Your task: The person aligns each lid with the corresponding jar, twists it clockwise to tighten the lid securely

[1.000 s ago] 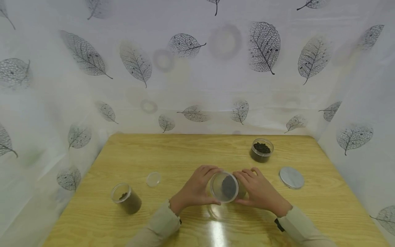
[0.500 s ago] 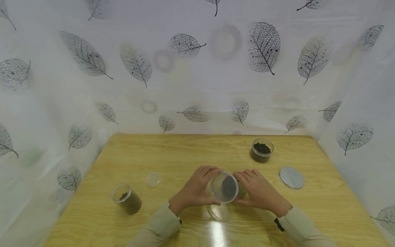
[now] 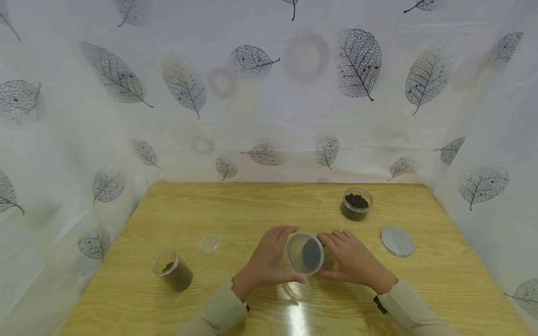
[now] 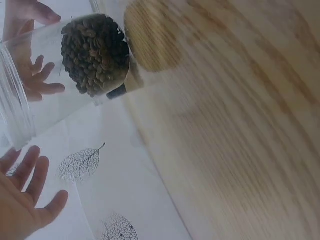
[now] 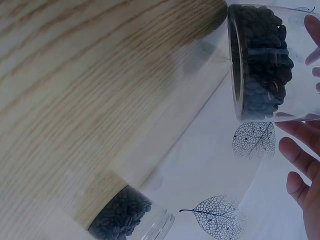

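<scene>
A clear screw-top jar [image 3: 305, 254], part filled with dark beans [image 4: 96, 55], stands upright at the near middle of the table. My right hand [image 3: 350, 261] grips its right side, fingers round the far side and thumb on the near side. On the left, my left hand [image 3: 269, 261] curves around the jar's mouth with thumb and fingers spread. In the left wrist view, a gap shows between the left fingertips [image 4: 35, 165] and the threaded rim. The right fingers [image 5: 300, 155] lie along the jar wall in the right wrist view.
A second jar [image 3: 178, 275] with dark contents stands at the left, near a small clear disc [image 3: 209, 244]. Farther back on the right is a shorter open jar [image 3: 355, 212] of dark beans, and a silver lid [image 3: 397, 241] lies in front of it. Leaf-patterned curtains surround the table.
My left thumb and fingers have spread and come slightly away from the jar's rim. The right hand and the jar have stayed in place.
</scene>
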Available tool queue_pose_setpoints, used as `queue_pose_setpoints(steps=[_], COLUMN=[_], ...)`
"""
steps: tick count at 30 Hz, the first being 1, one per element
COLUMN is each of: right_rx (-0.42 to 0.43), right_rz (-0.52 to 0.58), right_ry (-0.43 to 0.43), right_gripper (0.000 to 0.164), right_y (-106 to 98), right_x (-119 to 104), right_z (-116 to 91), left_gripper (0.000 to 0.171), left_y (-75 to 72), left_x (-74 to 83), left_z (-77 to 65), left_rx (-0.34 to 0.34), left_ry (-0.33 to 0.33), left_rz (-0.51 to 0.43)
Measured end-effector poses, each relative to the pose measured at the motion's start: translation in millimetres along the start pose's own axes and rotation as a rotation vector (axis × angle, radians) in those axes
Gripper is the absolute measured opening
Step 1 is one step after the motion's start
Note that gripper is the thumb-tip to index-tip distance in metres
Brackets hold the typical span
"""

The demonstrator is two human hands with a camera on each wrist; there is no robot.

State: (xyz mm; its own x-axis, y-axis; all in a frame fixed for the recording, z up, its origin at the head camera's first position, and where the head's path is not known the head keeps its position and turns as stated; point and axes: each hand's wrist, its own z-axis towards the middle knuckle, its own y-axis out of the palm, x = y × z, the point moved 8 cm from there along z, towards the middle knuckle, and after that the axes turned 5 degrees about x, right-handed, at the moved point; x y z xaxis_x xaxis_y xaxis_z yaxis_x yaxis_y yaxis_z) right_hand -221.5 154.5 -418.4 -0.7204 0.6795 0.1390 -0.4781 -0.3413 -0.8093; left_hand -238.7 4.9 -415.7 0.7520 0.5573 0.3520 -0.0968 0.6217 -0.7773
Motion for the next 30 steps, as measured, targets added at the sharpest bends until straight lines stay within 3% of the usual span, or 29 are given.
queue_pose_setpoints(steps=[6,10,17,23,30], right_rx=[-0.011,-0.019,-0.018,-0.016,-0.025], right_rz=[0.005,0.004,0.005,0.005,0.003], right_ry=[0.007,0.009,0.006,0.001,0.009], right_gripper=[0.091,0.091,0.091,0.092,0.092], right_y=[0,0,-1,-1,-1], right_x=[0,0,0,0,1], right_z=[1,2,2,2,1], left_gripper=[0.103,0.101,0.100,0.099,0.110], left_y=[-1.3,-0.1,1.9,2.1,6.5], left_x=[1.1,0.1,-4.0,-6.8,-11.7], left_z=[-1.4,-1.6,1.4,6.7,6.9], left_rx=[0.045,0.038,-0.023,-0.080,-0.135], left_ry=[-0.026,-0.023,0.000,0.043,0.027], left_rz=[0.040,0.053,0.015,-0.072,-0.136])
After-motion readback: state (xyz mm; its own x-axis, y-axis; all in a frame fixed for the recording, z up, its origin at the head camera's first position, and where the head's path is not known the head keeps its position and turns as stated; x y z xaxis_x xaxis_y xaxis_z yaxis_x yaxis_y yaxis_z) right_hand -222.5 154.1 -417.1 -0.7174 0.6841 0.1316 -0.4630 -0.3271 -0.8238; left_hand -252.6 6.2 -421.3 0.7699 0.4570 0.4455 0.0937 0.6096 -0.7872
